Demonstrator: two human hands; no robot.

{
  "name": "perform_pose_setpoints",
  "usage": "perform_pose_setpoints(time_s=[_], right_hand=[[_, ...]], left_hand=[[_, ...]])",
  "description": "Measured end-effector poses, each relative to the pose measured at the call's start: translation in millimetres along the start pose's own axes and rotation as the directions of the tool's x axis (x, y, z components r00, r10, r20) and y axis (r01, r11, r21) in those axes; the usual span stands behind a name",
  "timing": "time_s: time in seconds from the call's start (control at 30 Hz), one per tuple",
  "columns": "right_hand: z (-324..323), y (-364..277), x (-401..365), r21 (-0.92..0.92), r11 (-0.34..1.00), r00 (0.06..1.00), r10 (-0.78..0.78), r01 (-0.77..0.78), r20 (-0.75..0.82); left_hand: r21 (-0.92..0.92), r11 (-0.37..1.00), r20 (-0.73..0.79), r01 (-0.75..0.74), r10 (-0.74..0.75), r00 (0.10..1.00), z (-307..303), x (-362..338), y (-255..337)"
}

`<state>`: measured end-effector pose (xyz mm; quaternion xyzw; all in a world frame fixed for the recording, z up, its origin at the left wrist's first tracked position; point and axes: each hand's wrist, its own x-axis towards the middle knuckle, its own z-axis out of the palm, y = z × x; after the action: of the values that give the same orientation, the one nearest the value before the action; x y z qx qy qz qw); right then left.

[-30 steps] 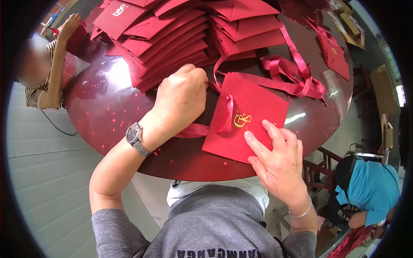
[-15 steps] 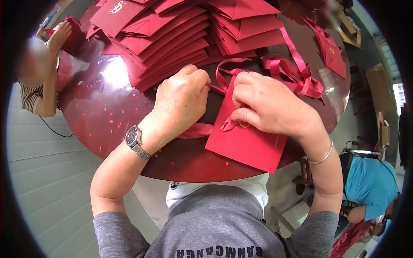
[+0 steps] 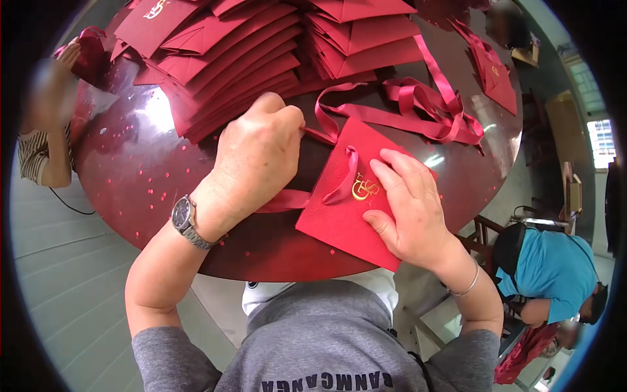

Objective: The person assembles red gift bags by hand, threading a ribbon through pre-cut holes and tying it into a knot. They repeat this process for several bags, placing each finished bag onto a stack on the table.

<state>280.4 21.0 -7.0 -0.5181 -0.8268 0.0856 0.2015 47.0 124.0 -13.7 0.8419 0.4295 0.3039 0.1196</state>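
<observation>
Pinching ribbon [image 3: 320,135], my left hand [image 3: 261,140] sat clenched left of the bag [image 3: 330,219]; my right hand [image 3: 410,206], nearer, lay on it, fingers spread. Bag on table [image 3: 281,255], long side slanting away rightward.

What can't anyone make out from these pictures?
In the head view:
How the left hand grips the ribbon: its back hides the fingertips.
Part of the bag: covered by the right hand.
Far end of the pile: cut off by the top edge.
Tiny marks by the emblem: too small.
</observation>
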Motion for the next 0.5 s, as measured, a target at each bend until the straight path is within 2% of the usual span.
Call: perform_pose_setpoints(time_s=[0.13,0.37,0.5], right_hand=[[0,-2,0,-0.045,0.998,0.999,-0.044,0.045,0.024],[-1,0,-2,-0.017,0.999,0.998,-0.039,0.040,0.053],[0,-1,-2,-0.009,0.999,0.999,-0.042,0.042,0.034]], left_hand=[[-0.030,0.999,-0.052,0.011,-0.013,0.999,1,4,-3],[-0.087,0.996,-0.130,0.008,-0.019,0.991,4,8,-9],[-0.083,0.997,-0.121,0.004,-0.014,0.992,4,7,-12]])
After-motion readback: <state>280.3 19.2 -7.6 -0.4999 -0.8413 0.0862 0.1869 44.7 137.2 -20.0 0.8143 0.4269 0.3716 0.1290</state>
